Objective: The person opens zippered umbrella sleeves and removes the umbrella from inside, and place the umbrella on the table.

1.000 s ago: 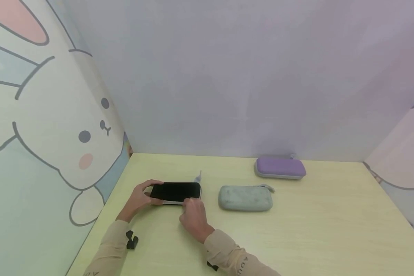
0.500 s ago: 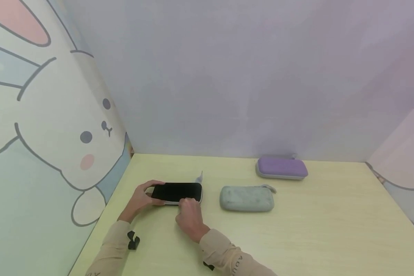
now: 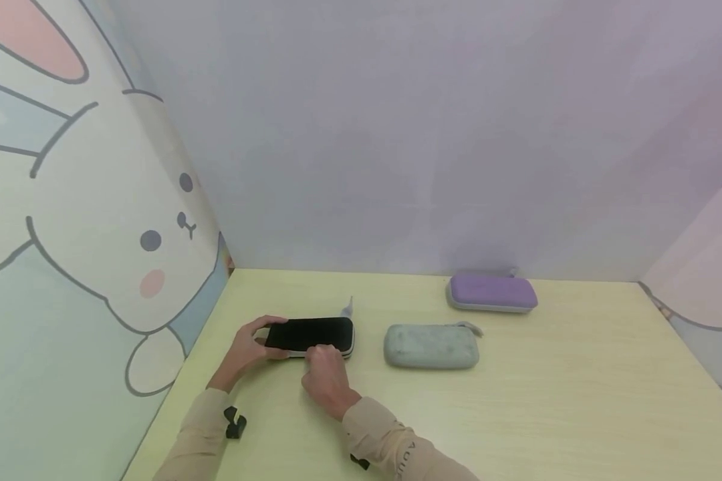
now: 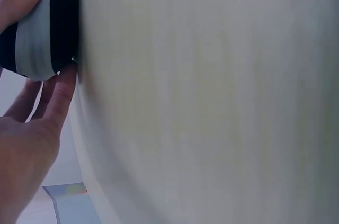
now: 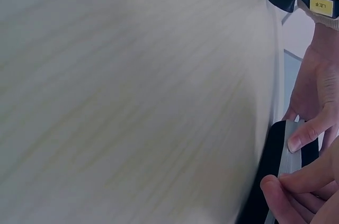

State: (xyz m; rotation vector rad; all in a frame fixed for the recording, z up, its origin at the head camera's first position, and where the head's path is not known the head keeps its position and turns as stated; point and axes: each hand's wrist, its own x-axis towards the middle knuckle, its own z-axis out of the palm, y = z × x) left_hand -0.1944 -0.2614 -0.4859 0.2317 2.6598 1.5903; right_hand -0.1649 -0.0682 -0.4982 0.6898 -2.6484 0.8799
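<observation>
Just beyond the right hand [image 3: 327,377], a black case [image 3: 313,333] lay on the counter [image 3: 517,401]. Left hand [image 3: 245,347] gripped its left end; right hand, fingers curled, pinched at its near side.

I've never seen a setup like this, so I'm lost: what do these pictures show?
No robot here, just a person's two bare hands. The wide picture comes from a camera on the head, looking forward and down; the other two, from one on each wrist. On the pale table lie a black case, a grey-green case and, farther back, a purple case. The left hand grips the black case's left end. The right hand pinches something at its pale side band, too hidden to name.
</observation>
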